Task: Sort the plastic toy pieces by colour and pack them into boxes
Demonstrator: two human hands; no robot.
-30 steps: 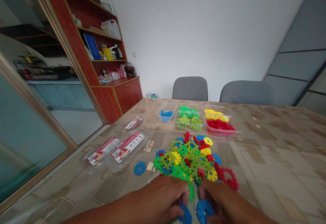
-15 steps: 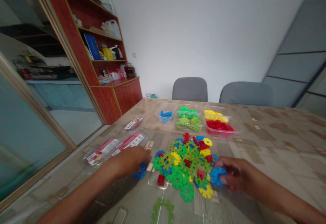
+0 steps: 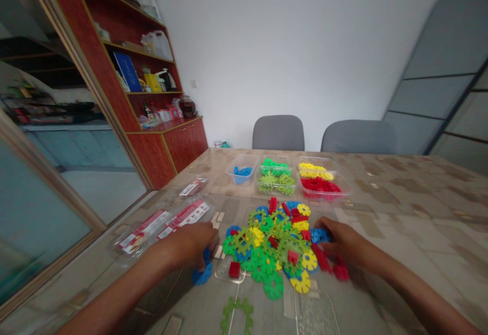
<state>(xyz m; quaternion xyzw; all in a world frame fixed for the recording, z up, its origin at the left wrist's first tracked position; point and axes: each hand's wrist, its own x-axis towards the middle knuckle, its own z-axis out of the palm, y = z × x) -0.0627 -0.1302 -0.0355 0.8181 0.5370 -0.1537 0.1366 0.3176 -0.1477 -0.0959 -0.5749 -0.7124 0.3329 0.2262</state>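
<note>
Left hand (image 3: 196,241): Pinches a blue notched disc (image 3: 202,275) between thumb and fingers, just left of the pile (image 3: 267,246).
Right hand (image 3: 337,238): Grips a blue piece (image 3: 319,235) at the pile's right edge, near red pieces (image 3: 340,271).
Blue finds: Flat and bright blue on the left, toothed at the rim, tilted; bunched and half hidden behind fingers on the right.
Pile: Mixes lime, green, yellow, red and blue, heaped on the patterned tabletop (image 3: 412,208).
Foreground: Shows a lime toothed arch (image 3: 225,317), lying flat.
Beyond: Clear plastic tubs (image 3: 276,192), loaded by color.
</note>
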